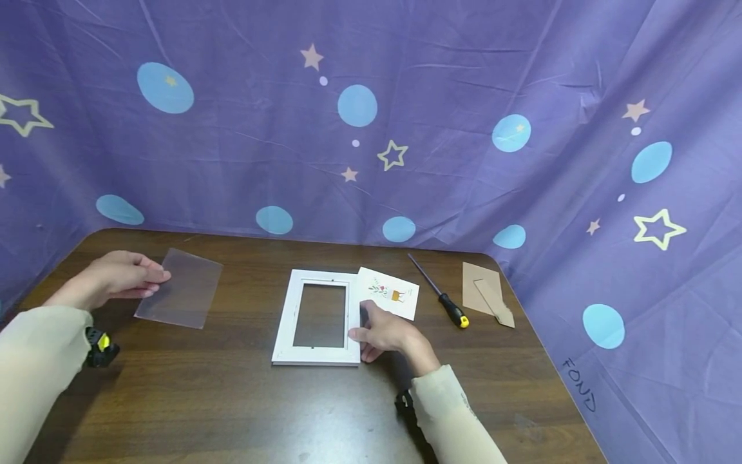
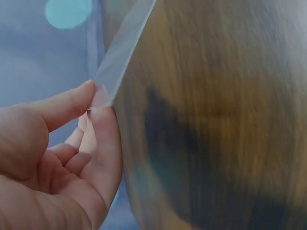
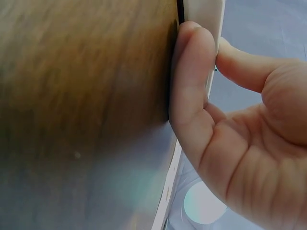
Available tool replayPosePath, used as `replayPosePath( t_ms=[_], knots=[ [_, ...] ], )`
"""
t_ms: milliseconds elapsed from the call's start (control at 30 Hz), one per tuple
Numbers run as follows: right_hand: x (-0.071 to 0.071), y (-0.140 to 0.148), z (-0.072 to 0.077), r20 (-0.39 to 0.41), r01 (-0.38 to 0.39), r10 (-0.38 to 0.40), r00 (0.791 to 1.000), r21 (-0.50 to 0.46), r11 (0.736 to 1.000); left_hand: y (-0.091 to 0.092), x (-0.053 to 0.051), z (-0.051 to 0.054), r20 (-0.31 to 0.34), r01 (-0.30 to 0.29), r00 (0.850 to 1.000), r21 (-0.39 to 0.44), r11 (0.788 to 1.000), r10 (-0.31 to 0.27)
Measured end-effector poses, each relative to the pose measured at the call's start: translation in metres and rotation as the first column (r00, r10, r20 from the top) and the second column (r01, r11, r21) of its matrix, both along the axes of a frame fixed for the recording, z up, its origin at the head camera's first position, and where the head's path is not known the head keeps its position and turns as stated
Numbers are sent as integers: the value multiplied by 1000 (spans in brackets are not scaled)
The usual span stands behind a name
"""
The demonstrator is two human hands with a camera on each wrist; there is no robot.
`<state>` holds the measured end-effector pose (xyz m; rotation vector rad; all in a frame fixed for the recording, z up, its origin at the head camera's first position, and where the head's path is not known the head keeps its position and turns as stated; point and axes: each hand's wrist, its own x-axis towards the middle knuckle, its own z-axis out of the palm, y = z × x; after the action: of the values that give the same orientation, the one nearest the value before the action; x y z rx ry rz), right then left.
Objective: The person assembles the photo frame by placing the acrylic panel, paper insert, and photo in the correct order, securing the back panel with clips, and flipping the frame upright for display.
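At the left, my left hand (image 1: pixel 130 276) pinches the edge of a clear square sheet (image 1: pixel 184 290) between thumb and fingers. In the left wrist view the left hand (image 2: pixel 72 153) holds the sheet (image 2: pixel 117 62) by a corner. My right hand (image 1: pixel 387 330) grips the right side of a white frame (image 1: pixel 286 322), thumb on top. The right wrist view shows the right hand (image 3: pixel 230 110) with fingers along the edge of the white frame (image 3: pixel 204 12). A printed card (image 1: pixel 400 293) lies beside the frame, just beyond the right hand, partly overlapped at its left.
A screwdriver (image 1: pixel 451 309) with a black and yellow handle lies right of the card. Farther right is a brown backing board (image 1: pixel 472 290) with a stand piece. A purple patterned curtain (image 1: pixel 452 77) hangs behind the brown table (image 1: pixel 232 399).
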<state>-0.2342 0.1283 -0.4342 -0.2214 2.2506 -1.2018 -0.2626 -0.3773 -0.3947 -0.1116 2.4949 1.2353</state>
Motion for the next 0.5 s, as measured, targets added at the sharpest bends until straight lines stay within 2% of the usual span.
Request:
replayPosePath(
  t_ms=[200,367,500],
  knots=[
    [1,-2,-1,-7,15,-15,1000,1,1000,24,-1,2,-103,26,995,56,998,-20],
    [2,-2,-1,-6,20,-20,1000,-5,1000,43,0,10,-142,16,990,138,990,4],
    [4,-1,-1,-14,23,-23,1000,-8,1000,61,3,13,-158,26,987,233,972,12]
  ],
)
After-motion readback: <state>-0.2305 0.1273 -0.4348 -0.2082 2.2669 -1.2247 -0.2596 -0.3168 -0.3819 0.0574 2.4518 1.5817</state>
